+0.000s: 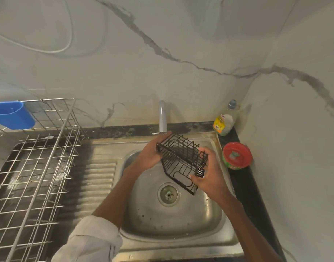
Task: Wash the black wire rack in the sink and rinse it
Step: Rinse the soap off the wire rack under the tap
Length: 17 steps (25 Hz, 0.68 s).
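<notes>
The black wire rack [181, 161] is tilted in the air above the steel sink [173, 220], just below the spout of the tap [162, 118]. My left hand [153, 154] holds its far left edge, with the fingers reaching up behind the wires. My right hand [207, 176] grips its near right corner, thumb on the front wires. No water shows at the spout. The drain [168, 194] lies under the rack.
A metal dish-drying rack [36, 167] with a blue plastic cup holder [13, 115] stands on the left. A dish soap bottle [225, 120] and a round tub with a red lid [237, 156] sit on the dark counter at right. The ribbed drainboard [100, 178] lies left of the basin.
</notes>
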Motion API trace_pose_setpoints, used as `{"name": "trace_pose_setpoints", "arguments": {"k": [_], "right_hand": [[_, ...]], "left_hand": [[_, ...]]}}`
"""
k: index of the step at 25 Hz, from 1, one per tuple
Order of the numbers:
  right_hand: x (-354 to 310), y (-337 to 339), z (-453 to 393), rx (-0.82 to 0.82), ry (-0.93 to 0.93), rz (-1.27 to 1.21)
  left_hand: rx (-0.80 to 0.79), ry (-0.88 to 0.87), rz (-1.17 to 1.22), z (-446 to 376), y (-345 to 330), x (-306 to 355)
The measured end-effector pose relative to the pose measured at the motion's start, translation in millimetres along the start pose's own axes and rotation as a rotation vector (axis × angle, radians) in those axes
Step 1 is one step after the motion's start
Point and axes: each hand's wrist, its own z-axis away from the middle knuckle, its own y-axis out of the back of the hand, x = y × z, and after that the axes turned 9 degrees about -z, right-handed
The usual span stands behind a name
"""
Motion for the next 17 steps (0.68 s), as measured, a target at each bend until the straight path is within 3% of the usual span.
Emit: {"name": "trace_pose_setpoints", "arguments": {"k": [4,9,17], "right_hand": [[6.0,-7.7,-30.7,-0.204,-0.069,-0.043],[-12.0,-23.2,-57.8,-0.408,-0.073,-0.014],[4.3,-70.9,-111.8,-0.426,-0.016,-0.036]], "left_hand": [[-0.039,0.013,-0.041,39.2,7.4,-14.6],[0.097,0.152,-0.12,69.1,7.5,-37.9],[0.319,0.237,-0.034,107.6,-1.3,-31.3]]}}
